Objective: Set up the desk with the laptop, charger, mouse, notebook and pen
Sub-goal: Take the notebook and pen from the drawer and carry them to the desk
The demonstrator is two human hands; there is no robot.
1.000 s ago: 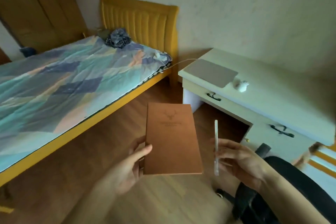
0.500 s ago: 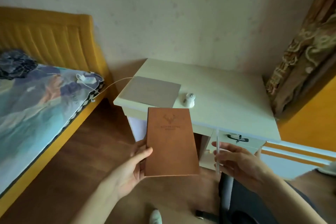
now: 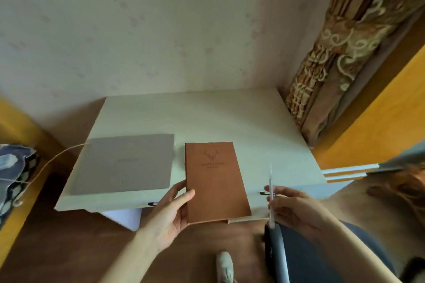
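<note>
While the left hand (image 3: 171, 216) grips the brown notebook (image 3: 215, 181) by its left edge above the desk (image 3: 230, 122) front, beside the closed laptop (image 3: 128, 163), the right hand (image 3: 296, 210) pinches the pen (image 3: 271, 193) upright.

Left hand (image 3: 171, 211) and right hand (image 3: 296, 210) forward, each grip closed on something.

A pale desk (image 3: 230, 119) stands against a wall (image 3: 161, 30) papered in a faint floral print, above a brown wooden floor (image 3: 69, 248). Patterned brown-and-gold curtains (image 3: 340, 53) hang at right, a dark chair (image 3: 299, 255) sits nearby.
</note>
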